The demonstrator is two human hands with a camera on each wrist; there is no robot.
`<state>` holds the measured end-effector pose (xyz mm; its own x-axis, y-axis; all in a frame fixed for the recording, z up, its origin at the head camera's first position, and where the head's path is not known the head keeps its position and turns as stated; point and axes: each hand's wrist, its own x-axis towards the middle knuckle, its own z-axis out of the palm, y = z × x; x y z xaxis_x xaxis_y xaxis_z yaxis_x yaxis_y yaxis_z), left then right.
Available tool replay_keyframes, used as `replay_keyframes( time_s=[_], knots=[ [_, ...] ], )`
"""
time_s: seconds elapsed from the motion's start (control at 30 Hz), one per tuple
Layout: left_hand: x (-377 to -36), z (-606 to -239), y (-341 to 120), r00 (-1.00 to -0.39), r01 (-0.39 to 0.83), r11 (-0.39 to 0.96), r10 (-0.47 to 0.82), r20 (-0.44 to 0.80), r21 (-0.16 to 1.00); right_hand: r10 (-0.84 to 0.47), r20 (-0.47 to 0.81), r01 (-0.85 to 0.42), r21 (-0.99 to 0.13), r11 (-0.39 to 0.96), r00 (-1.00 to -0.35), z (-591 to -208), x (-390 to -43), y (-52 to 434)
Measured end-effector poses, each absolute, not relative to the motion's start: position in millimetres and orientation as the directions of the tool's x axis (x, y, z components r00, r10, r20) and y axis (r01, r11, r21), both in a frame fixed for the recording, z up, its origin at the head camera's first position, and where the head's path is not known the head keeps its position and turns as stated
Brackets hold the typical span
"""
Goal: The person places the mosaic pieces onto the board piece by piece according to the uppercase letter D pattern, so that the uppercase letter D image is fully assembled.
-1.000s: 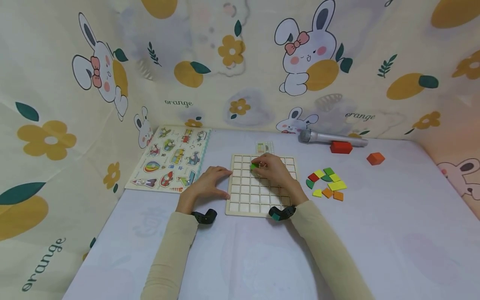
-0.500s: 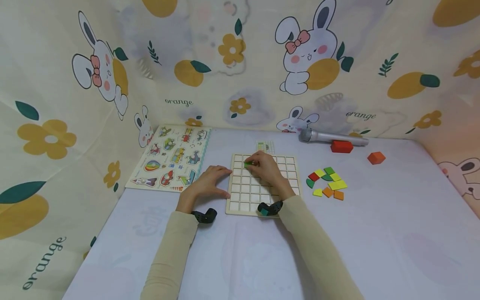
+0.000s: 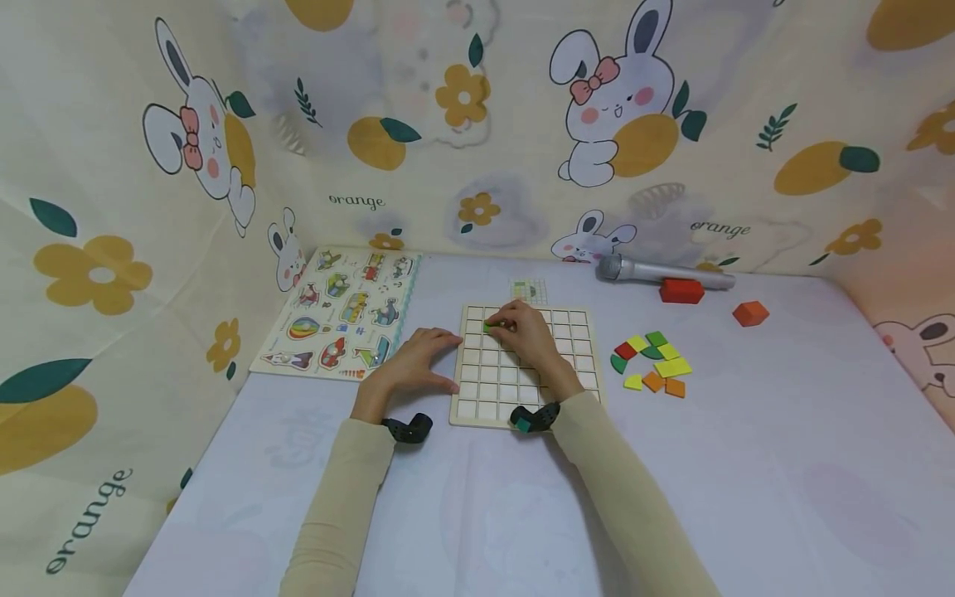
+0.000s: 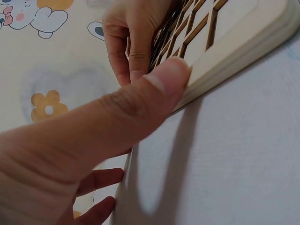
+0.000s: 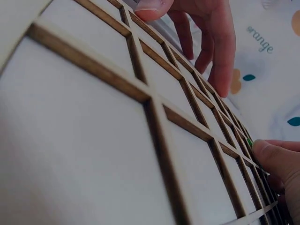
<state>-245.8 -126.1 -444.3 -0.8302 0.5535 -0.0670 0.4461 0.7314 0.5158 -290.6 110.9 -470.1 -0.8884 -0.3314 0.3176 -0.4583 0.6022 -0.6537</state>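
Bunny-and-orange printed cloth walls (image 3: pixel 477 124) — pale lavender tabletop (image 3: pixel 746 481).

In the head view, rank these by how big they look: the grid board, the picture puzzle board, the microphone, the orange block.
Largest to smallest:
1. picture puzzle board and grid board: they look much alike, and hands cover part of the grid board, so no ranking between them.
2. microphone
3. orange block

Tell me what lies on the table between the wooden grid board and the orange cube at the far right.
In the head view, a cluster of small coloured flat pieces lies between the wooden grid board and the orange cube.
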Motion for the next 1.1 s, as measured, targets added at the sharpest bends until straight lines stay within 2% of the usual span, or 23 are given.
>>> replay_keyframes(
  time_s=[0.3, 0.53, 0.97, 1.1],
  knots=[
    [-245, -446, -125, -0.831, 0.445, 0.729, 0.552, -0.062, 0.519, -0.366, 0.338, -0.495, -0.669, 0.555, -0.867, -469, -288, 116],
    [-245, -446, -123, -0.838, 0.434, 0.736, 0.541, -0.066, 0.521, -0.343, 0.365, -0.498, -0.695, 0.518, -0.866, -460, -285, 150],
    [-245, -443, -124, -0.841, 0.427, 0.746, 0.536, -0.08, 0.51, -0.288, 0.422, -0.498, -0.567, 0.656, -0.86, -437, -269, 236],
    [-245, -443, -124, -0.841, 0.428, 0.751, 0.535, -0.082, 0.503, -0.236, 0.36, -0.407, -0.536, 0.74, -0.903, -434, -262, 259]
  ],
)
